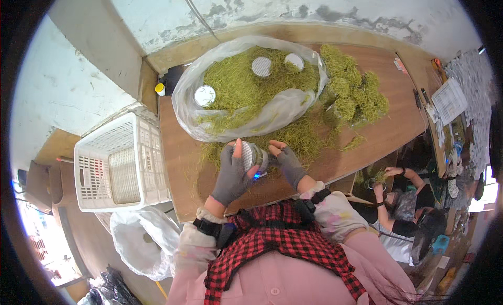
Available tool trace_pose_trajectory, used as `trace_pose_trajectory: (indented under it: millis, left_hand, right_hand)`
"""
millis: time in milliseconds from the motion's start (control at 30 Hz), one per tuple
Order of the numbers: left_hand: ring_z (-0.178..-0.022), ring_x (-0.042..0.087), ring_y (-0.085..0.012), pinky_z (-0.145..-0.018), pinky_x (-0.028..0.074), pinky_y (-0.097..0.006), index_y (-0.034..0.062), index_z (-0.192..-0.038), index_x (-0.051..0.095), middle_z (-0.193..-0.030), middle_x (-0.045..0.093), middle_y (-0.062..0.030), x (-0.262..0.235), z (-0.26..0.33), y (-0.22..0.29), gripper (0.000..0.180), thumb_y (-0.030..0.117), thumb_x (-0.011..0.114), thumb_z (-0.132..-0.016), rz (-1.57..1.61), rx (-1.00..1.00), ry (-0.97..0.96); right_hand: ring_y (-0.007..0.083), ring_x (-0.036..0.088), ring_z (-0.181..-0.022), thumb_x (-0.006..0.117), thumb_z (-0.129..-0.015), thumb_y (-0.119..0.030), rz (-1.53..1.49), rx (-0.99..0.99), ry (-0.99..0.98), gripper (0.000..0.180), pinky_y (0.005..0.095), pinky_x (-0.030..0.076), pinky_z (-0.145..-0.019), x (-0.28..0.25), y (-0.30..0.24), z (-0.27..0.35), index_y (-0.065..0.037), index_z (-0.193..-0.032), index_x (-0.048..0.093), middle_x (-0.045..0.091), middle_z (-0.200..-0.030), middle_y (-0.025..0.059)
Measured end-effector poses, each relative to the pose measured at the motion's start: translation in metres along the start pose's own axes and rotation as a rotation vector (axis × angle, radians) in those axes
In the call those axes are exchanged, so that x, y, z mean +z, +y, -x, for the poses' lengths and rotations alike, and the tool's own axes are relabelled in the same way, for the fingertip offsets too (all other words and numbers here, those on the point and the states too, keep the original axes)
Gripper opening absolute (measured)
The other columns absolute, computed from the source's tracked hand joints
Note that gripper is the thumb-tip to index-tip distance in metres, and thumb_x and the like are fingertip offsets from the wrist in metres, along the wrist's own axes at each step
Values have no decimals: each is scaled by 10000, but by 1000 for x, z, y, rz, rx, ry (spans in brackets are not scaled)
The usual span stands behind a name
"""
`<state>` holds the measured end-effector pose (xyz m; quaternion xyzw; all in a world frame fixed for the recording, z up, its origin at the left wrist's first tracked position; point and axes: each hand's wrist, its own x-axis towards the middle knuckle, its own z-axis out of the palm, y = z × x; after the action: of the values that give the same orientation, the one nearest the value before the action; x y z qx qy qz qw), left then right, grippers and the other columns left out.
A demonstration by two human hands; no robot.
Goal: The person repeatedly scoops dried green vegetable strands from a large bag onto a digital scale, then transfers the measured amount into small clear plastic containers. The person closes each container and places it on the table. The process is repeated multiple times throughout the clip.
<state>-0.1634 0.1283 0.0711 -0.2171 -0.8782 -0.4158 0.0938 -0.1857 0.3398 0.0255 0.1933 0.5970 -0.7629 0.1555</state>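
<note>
My left hand (232, 174), in a grey fingerless glove, wraps around a small round jar (253, 156) with a white perforated top, held over the wooden table (181, 158). My right hand (285, 161), gloved the same way, touches the jar's right side with its fingers. A small blue light glows just under the jar. Beyond my hands lies a clear plastic bag (188, 95) spread open and heaped with green dried grass (236, 90). Three round white lids or jars (261, 66) rest in that grass.
More green grass (351, 93) is piled loose on the table's right. A white plastic crate (118, 163) stands at the left, a white bag (141, 237) below it. A small yellow-capped bottle (160, 88) sits by the wall. Another person (403, 210) works at the right.
</note>
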Motion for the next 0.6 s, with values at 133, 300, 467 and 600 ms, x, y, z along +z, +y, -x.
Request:
trace_pose_trajectory:
  millis: [133, 300, 467, 600]
  left_hand:
    - [-1354, 379, -430, -1155, 306, -475, -24, -1594, 125, -1486, 308, -285, -23, 0, 25, 944, 268, 718, -920, 138, -23, 17]
    - [-1401, 341, -371, -1169, 281, -447, -9, -1598, 57, -1543, 250, -251, -49, 4, 41, 1058, 432, 722, -904, 176, 72, 27]
    - [-1440, 322, -327, -1185, 271, -464, 6, -1581, 159, -1568, 278, -212, -68, -2, 51, 993, 584, 629, -925, 709, -136, 161]
    - [-1329, 490, -273, -1126, 388, -406, 26, -1540, 316, -1443, 487, -155, -83, -14, 70, 760, 604, 352, -1047, 1138, -460, 304]
  right_hand:
    - [234, 656, -1040, 654, -986, -401, -553, 321, -383, 479, 411, 562, -892, 17, -15, 15, -105, -1350, 560, 662, -1195, 86]
    - [218, 654, -1005, 650, -995, -379, -498, 239, -294, 452, 412, 569, -864, 44, -36, 35, -108, -1340, 544, 649, -1188, 82]
    - [174, 560, -1073, 783, -882, -227, -148, -381, -163, 644, 359, 504, -935, 71, -58, 61, -59, -1393, 430, 547, -1206, 85]
    - [249, 505, -1163, 878, -734, -259, 154, -805, -173, 888, 412, 440, -1022, 81, -82, 83, -57, -1423, 355, 441, -1288, 130]
